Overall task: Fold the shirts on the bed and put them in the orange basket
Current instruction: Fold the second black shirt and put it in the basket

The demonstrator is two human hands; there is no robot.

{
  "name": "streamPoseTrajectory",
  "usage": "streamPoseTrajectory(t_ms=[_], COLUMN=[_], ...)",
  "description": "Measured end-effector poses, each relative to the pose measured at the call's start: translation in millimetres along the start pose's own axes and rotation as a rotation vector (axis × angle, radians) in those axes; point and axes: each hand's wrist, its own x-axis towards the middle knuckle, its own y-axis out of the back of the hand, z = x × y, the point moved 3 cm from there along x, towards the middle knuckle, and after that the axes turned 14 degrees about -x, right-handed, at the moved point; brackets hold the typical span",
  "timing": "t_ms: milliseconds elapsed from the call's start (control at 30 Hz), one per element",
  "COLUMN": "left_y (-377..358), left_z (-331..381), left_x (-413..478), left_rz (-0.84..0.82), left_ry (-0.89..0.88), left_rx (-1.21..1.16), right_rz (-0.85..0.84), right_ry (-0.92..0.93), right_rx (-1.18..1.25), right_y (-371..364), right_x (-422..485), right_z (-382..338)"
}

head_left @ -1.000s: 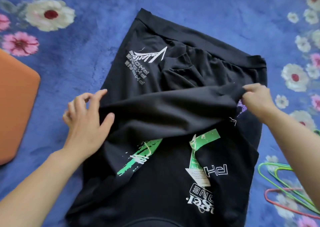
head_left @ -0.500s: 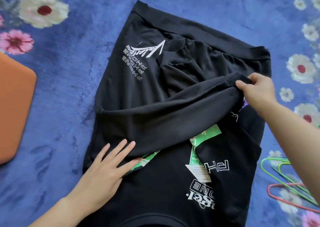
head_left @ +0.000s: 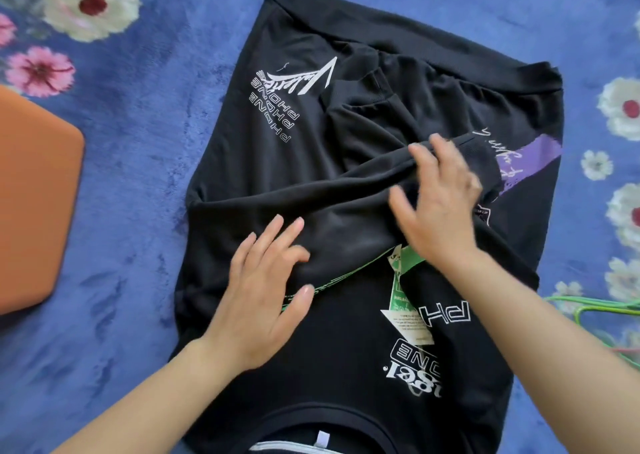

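Two hands lay on one black shirt (head_left: 346,367), spread on the bed (head_left: 138,142) to the right of the orange basket (head_left: 34,211), near it. My left hand (head_left: 263,301), the nearer to the basket, pressed flat and splayed on the folded-over cloth. My right hand (head_left: 440,208), farther from the basket, looked loose and flat on the same fold, gripping nothing, though blurred. To do this well, I judged, I should smooth away from the basket and keep the fold's edge straight.

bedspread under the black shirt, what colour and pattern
The bedspread is blue with white and pink flowers, clearest in the head view.
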Motion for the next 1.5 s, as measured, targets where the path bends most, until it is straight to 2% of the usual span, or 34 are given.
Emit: streamPoseTrajectory(t_ms=[67,167,233,333,500,567,700,800,867,967,1067,1200,1233,1267,1333,1400,1500], left_y=[-9.2,-9.4,-0.1,14.6,22.7,25.3,31.7,35.6,37.4,30.5,16.5,14.2,14.8,15.3,21.3,27.7,34.8], left_z=[-14.7,-52.4,-70.2,-84.5,-87.2,-82.3,-63.3,-54.5,-51.6,-53.5,-54.9,-47.0,-41.2,-35.4,-21.1,-13.0,8.9], left_x=[11.5,6.4,-3.3,-17.4,-28.6,-34.7,-76.9,-114.1,-125.2,-122.8,-115.8,-101.0,-96.4,-89.8,-74.8,-60.2,-48.5], left_rz=[-0.012,-0.104,-0.128,-0.08,-0.097,-0.131,-0.309,-0.523,-0.596,-0.619,-0.587,-0.545,-0.563,-0.584,-0.617,-0.68,-0.813], left_ry=[0.116,0.214,0.233,0.289,0.357,0.356,0.11,-0.09,-0.164,-0.222,-0.269,-0.386,-0.381,-0.35,-0.131,0.086,0.196], left_rx=[0.083,0.398,0.47,0.493,0.525,0.535,0.538,0.559,0.61,0.745,0.838,0.878,0.872,0.855,0.76,0.72,0.656], right_rz=[-0.178,-0.352,-0.394,-0.402,-0.607,-0.534,-0.422,-0.469,-0.545,-0.637,-0.534,-0.502,-0.503,-0.577,-0.725,-0.777,-0.904], right_ry=[0.163,0.263,0.232,0.161,0.299,0.249,0.257,0.401,0.47,0.387,0.232,0.17,0.132,0.081,-0.014,-0.029,-0.072], right_rx=[-0.055,-0.193,-0.234,-0.213,-0.258,-0.197,-0.1,-0.144,-0.21,-0.323,-0.307,-0.196,-0.16,-0.11,-0.065,-0.04,0.108], right_y=[-14.4,-27.6,-24.0,-15.4,-14.8,-0.5,32.1,46.6,47.7,37.8,24.6,17.9,22.2,28.5,38.1,50.5,63.3], right_x=[-17.5,-40.2,-45.2,-48.2,-90.6,-111.2,-194.5,-266.5,-298.2,-314.8,-297.8,-252.9,-243.9,-235.9,-224.9,-216.6,-216.4], right_z=[-14.2,3.6,20.7,17.7,-0.7,6.8,32.6,49.1,56.2,59.6,56.8,47.9,46.5,47.1,53.8,56.8,64.8])
